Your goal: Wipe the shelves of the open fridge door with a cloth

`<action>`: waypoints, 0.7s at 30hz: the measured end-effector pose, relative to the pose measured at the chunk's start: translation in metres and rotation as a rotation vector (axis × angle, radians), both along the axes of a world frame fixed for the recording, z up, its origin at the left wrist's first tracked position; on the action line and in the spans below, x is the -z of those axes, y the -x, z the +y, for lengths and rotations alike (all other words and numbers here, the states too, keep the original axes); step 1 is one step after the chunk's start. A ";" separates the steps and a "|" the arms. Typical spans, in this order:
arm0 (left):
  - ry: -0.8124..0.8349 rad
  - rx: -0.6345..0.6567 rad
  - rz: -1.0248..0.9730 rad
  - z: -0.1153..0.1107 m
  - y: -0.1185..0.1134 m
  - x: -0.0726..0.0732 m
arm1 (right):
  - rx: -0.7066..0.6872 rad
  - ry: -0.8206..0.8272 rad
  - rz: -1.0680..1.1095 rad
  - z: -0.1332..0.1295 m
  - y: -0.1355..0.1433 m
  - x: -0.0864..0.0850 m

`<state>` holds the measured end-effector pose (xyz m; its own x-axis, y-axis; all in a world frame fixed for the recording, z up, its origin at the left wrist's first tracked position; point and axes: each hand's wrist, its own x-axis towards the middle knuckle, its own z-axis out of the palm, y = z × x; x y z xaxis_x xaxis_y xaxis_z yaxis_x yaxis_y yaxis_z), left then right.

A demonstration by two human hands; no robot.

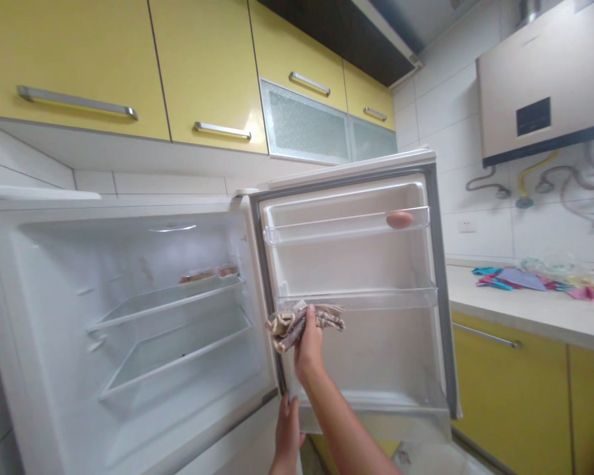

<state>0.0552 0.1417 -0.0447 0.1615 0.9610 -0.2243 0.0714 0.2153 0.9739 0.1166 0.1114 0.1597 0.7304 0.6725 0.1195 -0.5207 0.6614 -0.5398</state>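
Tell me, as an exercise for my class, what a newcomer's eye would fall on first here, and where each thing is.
Probably the open refrigerator door, just right of centre, with a brown egg in its clear top shelf. In front of the door, the right hand holds a folded patterned cloth. Glossy yellow wall cabinets stretch across the upper left.

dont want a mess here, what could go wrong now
The egg might roll or crack in the top rack if the door is jolted. The left hand, low by the hinge side, could get pinched if the door closes. The cloth in the right hand may snag the middle rack.
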 end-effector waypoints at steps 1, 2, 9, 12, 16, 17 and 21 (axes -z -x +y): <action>-0.001 0.002 0.008 -0.001 0.001 -0.002 | -0.042 -0.009 -0.012 0.001 0.005 -0.001; 0.003 0.003 0.016 -0.002 0.001 -0.003 | -0.081 -0.020 -0.024 0.000 0.008 -0.001; 0.017 -0.016 -0.013 -0.003 0.002 -0.002 | 0.322 0.224 -0.022 -0.036 -0.024 -0.005; -0.011 -0.023 -0.018 -0.008 0.003 -0.004 | 0.580 0.198 0.039 -0.061 -0.057 -0.007; -0.059 -0.017 -0.059 -0.014 0.006 -0.008 | 0.826 0.173 0.048 -0.092 -0.097 -0.001; -0.045 -0.026 -0.062 -0.013 0.006 -0.007 | 0.871 0.184 0.035 -0.098 -0.105 0.003; -0.017 -0.055 -0.029 -0.002 0.006 0.002 | 1.064 0.265 -0.106 -0.117 -0.122 0.023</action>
<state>0.0492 0.1398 -0.0466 0.1147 0.9722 -0.2042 0.0319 0.2019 0.9789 0.2387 -0.0055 0.1367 0.9462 -0.2805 0.1611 0.3040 0.6013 -0.7389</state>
